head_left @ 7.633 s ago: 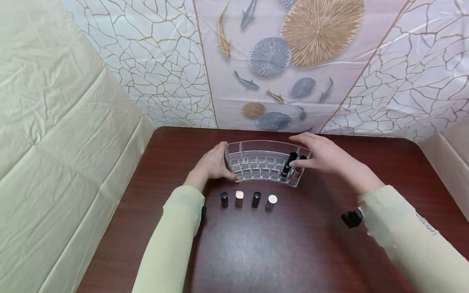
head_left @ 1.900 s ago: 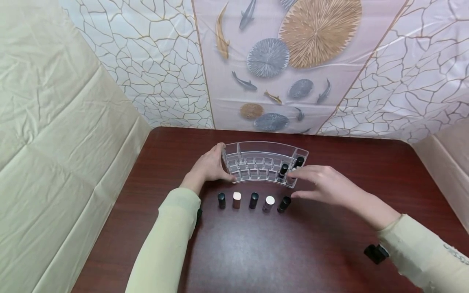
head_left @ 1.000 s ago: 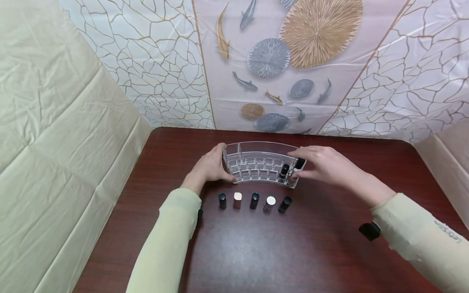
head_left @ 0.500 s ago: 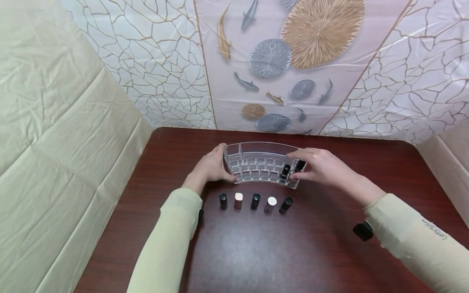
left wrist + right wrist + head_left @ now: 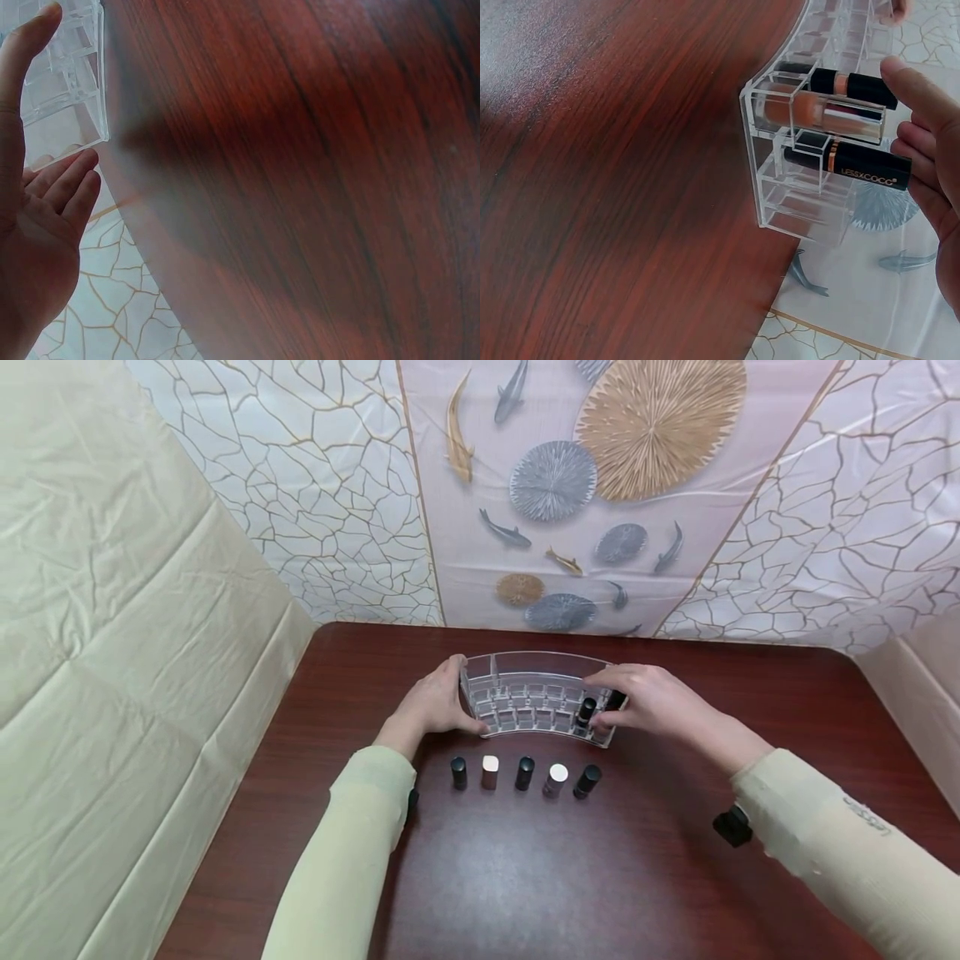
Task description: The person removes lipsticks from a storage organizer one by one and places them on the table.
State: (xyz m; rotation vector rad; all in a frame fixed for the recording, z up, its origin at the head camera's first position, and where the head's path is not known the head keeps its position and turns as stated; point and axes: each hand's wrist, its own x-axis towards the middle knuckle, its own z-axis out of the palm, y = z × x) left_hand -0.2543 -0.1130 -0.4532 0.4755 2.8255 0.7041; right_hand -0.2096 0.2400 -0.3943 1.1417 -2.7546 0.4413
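Note:
A clear curved lipstick organizer (image 5: 536,679) with stepped small compartments stands at the back of the table. My left hand (image 5: 433,700) holds its left end, thumb at the front corner and fingers behind. My right hand (image 5: 651,697) reaches over the right end, thumb and fingers spread close to the lipsticks there. Between them shows a black lipstick (image 5: 587,712); in the right wrist view the thumb tip is right at its cap. Below it there sit a clear-and-nude tube (image 5: 817,112) and a black lettered lipstick (image 5: 862,161), partly hidden by my hand from above.
In front of the organizer several tubes stand in a row: a black lipstick (image 5: 459,772), a pink one (image 5: 489,772), another black one (image 5: 524,773), a white-capped one (image 5: 556,779) and a black one (image 5: 587,782). A patterned cloth (image 5: 555,568) hangs behind the table (image 5: 487,877).
A black lipstick from the organizer's right part now stands at the row's right end. My right hand has gone from near the front edge back over the organizer. My left hand stays put.

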